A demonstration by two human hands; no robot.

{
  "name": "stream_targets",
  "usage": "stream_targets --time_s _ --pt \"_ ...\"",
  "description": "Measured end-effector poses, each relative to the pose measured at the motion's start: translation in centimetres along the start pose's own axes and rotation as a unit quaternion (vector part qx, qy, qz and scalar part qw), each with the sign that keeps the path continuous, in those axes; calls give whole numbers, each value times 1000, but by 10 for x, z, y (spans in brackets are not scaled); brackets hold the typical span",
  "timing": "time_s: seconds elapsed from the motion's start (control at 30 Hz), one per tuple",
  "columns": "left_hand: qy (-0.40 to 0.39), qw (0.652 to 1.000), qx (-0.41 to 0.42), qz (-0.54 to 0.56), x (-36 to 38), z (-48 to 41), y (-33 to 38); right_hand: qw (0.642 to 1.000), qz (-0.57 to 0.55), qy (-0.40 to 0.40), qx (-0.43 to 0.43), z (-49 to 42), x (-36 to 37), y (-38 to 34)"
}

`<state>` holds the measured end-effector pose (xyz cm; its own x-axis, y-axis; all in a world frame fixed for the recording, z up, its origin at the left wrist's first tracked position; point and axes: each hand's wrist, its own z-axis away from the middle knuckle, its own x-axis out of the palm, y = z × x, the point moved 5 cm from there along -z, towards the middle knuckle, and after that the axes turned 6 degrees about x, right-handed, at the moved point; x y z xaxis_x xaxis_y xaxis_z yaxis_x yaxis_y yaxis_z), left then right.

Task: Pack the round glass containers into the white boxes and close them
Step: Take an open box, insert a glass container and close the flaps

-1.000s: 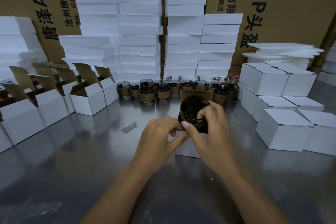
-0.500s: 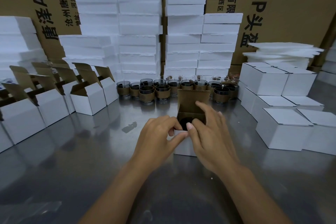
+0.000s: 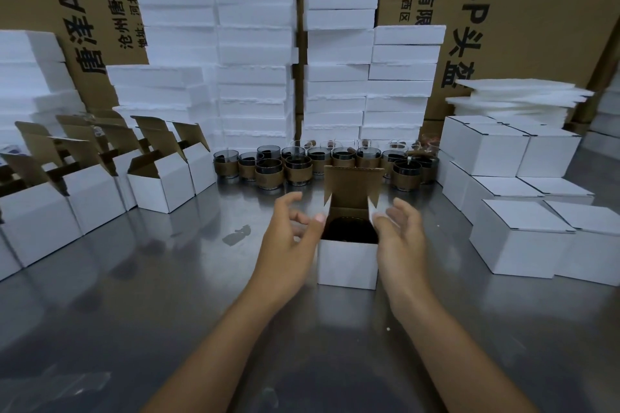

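**Open white box with a glass container seated inside, flanked by two empty hands**

A single white box (image 3: 347, 261) is shown standing near the middle of the steel worktop (image 3: 161, 305). Its brown-lined lid flap (image 3: 354, 183) is raised upright at the far side, and the small side flaps are turned up. A dark round glass container (image 3: 350, 230) is seen inside the box, below the rim.

The left hand (image 3: 288, 235) is held just beside the left wall of the box, its fingers spread and loosely bent, with nothing grasped. The thumb tip lies close to the upper left corner of the box; whether it touches cannot be told. The right hand (image 3: 401, 238) is held just beside the right wall, palm turned inward and fingers relaxed, likewise holding nothing. The container thus lies between the two hands and apart from both.

A row of glass containers (image 3: 298, 166) with brown bands is set out toward the far edge of the worktop. Open white boxes (image 3: 161, 186) are ranged toward the left edge and closed white boxes (image 3: 516, 245) toward the right edge. Foam slabs (image 3: 255, 60) are stacked behind, against cardboard cartons (image 3: 536, 10).
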<state>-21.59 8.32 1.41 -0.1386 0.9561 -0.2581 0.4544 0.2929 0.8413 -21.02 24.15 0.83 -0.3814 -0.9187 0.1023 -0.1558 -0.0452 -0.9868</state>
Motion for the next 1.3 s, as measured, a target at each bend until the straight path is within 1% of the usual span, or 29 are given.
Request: stream_targets --time_s 0.03,0.1,0.17,0.27,0.37,0.47,0.53,0.7,0.8,0.83,0.97,1.03,1.17,1.3 --pt "-17 999 -34 9 3 0 -4 1000 -4 -17 21 -1 3 3" --pt "-49 996 -77 22 7 0 -10 998 5 -46 38 0 7 5" --pt "-73 992 -97 30 11 1 -12 997 19 -61 34 0 9 7" --pt "-79 989 -111 56 13 -1 -16 996 34 -78 28 0 10 7" --pt "-85 989 -105 64 13 -2 -14 995 35 -92 9 2 12 3" --pt "-88 989 -79 85 14 -3 -10 994 34 -101 -19 3 12 -1" --pt "-87 990 -60 89 13 -3 -7 994 21 -104 -22 2 12 -1" --pt "-72 991 -37 108 9 -2 -9 997 10 -81 -6 1 11 2" --pt "-67 988 -57 126 7 -2 -10 997 0 -76 25 -2 12 4" --pt "-66 987 -64 129 7 -3 -10 997 2 -81 20 -2 12 4" --pt "-37 982 -81 167 4 -5 -10 988 66 -120 -69 11 16 -2" --pt "-37 980 -82 177 3 -4 -11 984 94 -125 -85 11 15 2" --pt "-67 980 -71 174 3 2 -11 979 109 -128 -111 12 12 2" --pt "-62 981 -75 167 2 3 -12 973 126 -146 -131 15 13 2"
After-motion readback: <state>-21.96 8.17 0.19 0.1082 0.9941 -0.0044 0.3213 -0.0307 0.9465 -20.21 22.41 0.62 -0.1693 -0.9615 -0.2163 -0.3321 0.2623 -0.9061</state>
